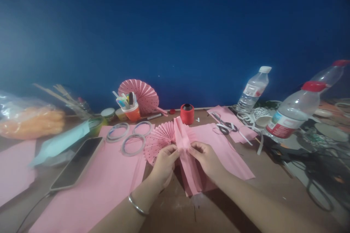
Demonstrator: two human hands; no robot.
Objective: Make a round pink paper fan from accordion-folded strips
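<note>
A long folded strip of pink paper (181, 134) is held up in front of me, its lower end fanning into a few pleats. My left hand (165, 162) pinches its left edge between thumb and fingers. On the opposite edge, my right hand (205, 156) pinches the strip at about the same height. Behind the strip lies a round pleated pink paper fan (158, 142) with dark dots, partly hidden by the strip and my left hand. A sheet of pink paper (218, 145) lies beyond my right hand.
Left are tape rolls (133, 145) on a pink sheet (109, 174), a phone (78, 164) and an orange pen cup (131, 112). A second fan (139, 93) leans at the wall. A red container (187, 114), scissors (224, 125) and plastic bottles (292, 111) stand or lie rightward.
</note>
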